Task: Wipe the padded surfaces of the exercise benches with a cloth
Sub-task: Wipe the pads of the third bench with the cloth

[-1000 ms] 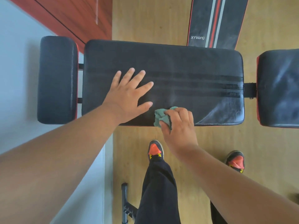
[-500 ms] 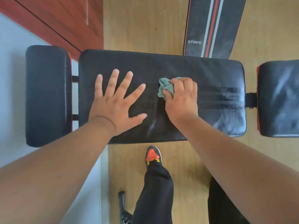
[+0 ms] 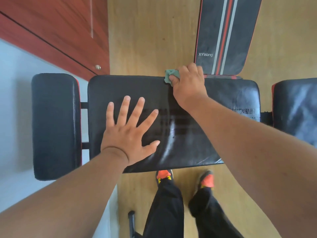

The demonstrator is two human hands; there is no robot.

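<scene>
Cloth (image 3: 169, 75): green, crumpled, at far edge of black bench pad (image 3: 223, 143).
Right hand (image 3: 188, 86): grips cloth.
Left hand (image 3: 130, 133): flat, fingers spread wide.

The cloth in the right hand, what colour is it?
The cloth is muted green, seen in the head view.

The black padded worktop (image 3: 223, 143) stood on a wooden floor (image 3: 151, 40). On its pad the left hand (image 3: 130, 133) lay flat with fingers spread, while the right hand (image 3: 188, 85) pressed a green cloth (image 3: 169, 75) at its far edge.
</scene>
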